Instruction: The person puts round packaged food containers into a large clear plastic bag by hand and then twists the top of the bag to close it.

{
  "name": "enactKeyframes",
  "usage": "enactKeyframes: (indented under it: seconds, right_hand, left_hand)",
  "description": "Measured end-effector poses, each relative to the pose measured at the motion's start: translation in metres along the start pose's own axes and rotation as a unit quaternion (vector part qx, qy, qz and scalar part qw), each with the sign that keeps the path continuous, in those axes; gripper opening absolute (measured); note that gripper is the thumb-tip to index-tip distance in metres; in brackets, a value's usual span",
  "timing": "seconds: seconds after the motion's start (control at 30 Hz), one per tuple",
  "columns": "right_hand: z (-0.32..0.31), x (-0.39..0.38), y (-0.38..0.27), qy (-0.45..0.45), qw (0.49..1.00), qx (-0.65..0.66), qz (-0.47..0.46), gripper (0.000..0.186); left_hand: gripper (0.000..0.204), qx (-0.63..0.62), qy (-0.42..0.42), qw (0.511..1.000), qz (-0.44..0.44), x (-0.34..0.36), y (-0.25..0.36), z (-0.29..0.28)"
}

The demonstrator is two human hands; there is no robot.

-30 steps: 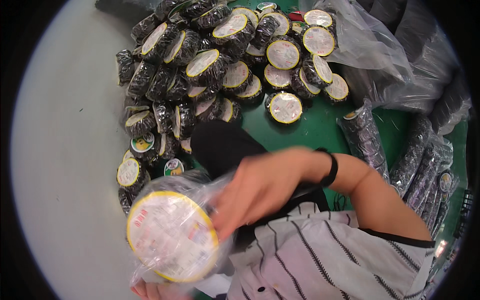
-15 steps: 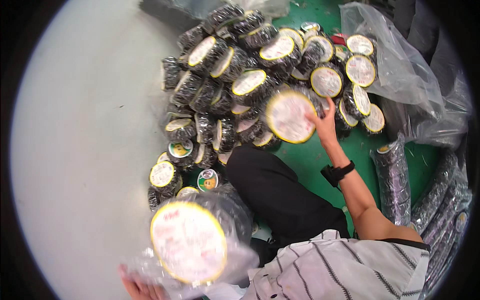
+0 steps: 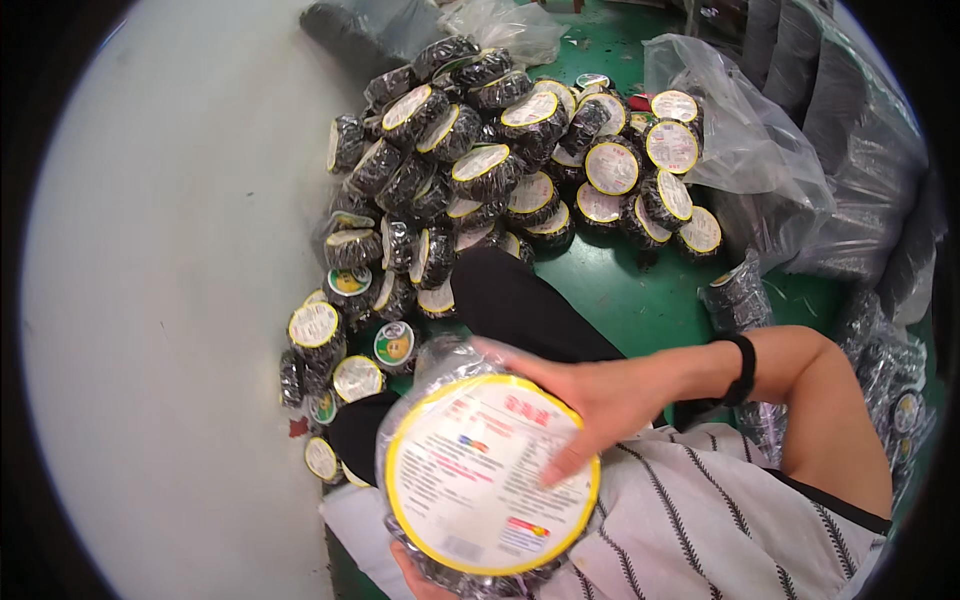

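Observation:
A black roll wrapped in clear film, with a round white label (image 3: pixel 490 475) edged in yellow, is held close in front of my body. My right hand (image 3: pixel 590 395) grips it from the upper right, its thumb lying on the label and its fingers reaching over the far rim. My left hand (image 3: pixel 415 575) supports it from below at the lower edge, mostly hidden behind the roll. Clear crinkled plastic (image 3: pixel 445 355) shows around the roll's far side; what lies under the roll is hidden. Beyond my knee spreads a pile of similar wrapped rolls (image 3: pixel 485 170).
Clear plastic sheeting (image 3: pixel 750 140) lies at the far right beside dark wrapped bundles (image 3: pixel 860 190). Long stacks of rolls in clear film (image 3: pixel 740 295) rest on the green floor (image 3: pixel 620 295) at right. A pale grey surface (image 3: pixel 180 300) runs along the left.
My right hand has moved from the pile down to the near middle, onto a labelled roll. My left hand, with the bagged roll, has come inward from the lower left. The view has shifted slightly.

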State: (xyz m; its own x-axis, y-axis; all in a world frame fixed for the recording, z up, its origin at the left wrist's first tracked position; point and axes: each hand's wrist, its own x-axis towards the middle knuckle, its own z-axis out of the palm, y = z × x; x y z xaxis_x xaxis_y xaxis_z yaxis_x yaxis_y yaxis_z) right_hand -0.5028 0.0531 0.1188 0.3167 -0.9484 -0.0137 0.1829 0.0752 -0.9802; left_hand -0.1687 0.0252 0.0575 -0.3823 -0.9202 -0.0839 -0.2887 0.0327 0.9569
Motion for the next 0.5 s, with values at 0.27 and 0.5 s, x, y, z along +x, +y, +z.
enactKeyframes:
  seconds: [0.27, 0.5]
  right_hand:
    - [-0.013, 0.155, -0.043, 0.338, 0.681, -0.447, -0.471, 0.037]
    - [-0.043, 0.153, -0.101, -0.037, 0.671, -0.667, -0.321, 0.043]
  left_hand:
    - [0.015, -0.290, 0.174, 0.922, 0.187, 0.165, 0.111, 0.020]
    - [0.017, -0.458, -0.087, 0.878, 0.112, 0.187, 0.182, -0.032]
